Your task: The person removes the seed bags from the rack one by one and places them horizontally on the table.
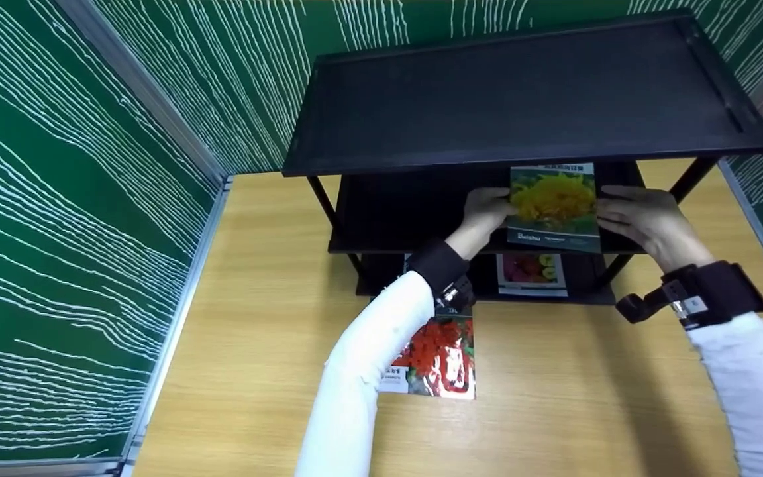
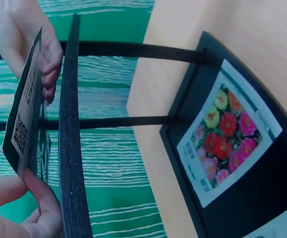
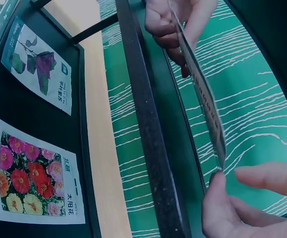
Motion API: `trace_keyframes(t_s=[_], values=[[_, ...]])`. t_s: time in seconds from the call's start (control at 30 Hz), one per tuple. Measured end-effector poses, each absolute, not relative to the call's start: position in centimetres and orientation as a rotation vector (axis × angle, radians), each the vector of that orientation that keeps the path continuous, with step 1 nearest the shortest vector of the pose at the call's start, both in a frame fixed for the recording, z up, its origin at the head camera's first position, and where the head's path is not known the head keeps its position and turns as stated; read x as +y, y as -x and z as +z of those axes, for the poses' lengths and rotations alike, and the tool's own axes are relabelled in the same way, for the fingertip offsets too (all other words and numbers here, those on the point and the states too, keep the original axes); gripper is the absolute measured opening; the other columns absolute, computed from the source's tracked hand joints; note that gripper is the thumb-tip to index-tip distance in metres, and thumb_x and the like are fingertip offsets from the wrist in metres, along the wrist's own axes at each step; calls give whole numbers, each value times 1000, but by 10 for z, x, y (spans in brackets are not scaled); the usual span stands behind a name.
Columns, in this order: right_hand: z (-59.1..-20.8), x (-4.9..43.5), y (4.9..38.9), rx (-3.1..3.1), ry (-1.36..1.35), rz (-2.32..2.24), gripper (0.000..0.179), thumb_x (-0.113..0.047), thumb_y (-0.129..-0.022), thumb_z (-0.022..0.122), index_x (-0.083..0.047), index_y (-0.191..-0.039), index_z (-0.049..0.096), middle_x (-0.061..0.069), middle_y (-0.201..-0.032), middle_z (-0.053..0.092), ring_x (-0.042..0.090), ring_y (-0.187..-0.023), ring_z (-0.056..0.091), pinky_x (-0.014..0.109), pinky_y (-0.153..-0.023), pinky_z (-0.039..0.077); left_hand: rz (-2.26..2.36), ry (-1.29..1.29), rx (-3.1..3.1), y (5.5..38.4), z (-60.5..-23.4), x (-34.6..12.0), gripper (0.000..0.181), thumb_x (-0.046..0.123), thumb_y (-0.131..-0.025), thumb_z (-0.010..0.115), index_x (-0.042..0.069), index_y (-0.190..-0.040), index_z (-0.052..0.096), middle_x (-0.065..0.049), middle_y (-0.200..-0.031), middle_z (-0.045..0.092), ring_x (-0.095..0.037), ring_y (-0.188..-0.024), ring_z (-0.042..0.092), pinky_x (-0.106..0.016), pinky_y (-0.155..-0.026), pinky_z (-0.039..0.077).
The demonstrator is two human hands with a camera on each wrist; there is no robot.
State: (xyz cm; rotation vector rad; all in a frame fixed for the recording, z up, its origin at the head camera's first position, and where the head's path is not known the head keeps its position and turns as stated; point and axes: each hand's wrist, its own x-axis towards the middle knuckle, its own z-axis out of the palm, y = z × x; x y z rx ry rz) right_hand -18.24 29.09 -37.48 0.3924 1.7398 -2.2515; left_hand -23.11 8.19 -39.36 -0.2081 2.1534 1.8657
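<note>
Both hands hold a seed packet (image 1: 554,209) with a yellow flower picture, at the middle tier of a black shelf (image 1: 527,99). My left hand (image 1: 486,211) pinches its left edge; the thumb and fingers show in the left wrist view, where the packet (image 2: 29,104) is seen nearly edge-on. At the right edge, my right hand (image 1: 646,215) has the packet between thumb and fingers. Its lower end tilts out over the shelf's front edge. On the bottom tier, below the hands, lies a packet with pink, red and yellow flowers (image 3: 34,178).
A packet with red flowers (image 1: 441,351) lies partly under the left forearm, over the wooden table (image 1: 222,371). Beside the flower packet on the bottom tier is a purple-leaf packet (image 3: 44,67). Black posts (image 1: 323,202) support the tiers. Green white-lined walls (image 1: 57,232) enclose the table.
</note>
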Motion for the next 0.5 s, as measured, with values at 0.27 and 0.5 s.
trace_keyframes(t_s=[0.27,0.5], values=[[-374,290,178,1779,-381,-2193,80,-10,-78,66,1,-139,15,-5,-86,63,7,-82,60,21,-79,49,1878,148,2119,227,-390,72,40,-7,-76,61,2,-115,58,-5,-79,63,-12,-66,58,-25,-59,52],[-375,289,176,1792,-372,-2143,81,-12,-78,66,0,-139,15,-5,-87,62,7,-83,59,21,-79,49,1927,119,2041,223,-389,64,40,-6,-77,62,2,-115,57,-7,-81,62,-12,-67,59,-22,-57,51]])
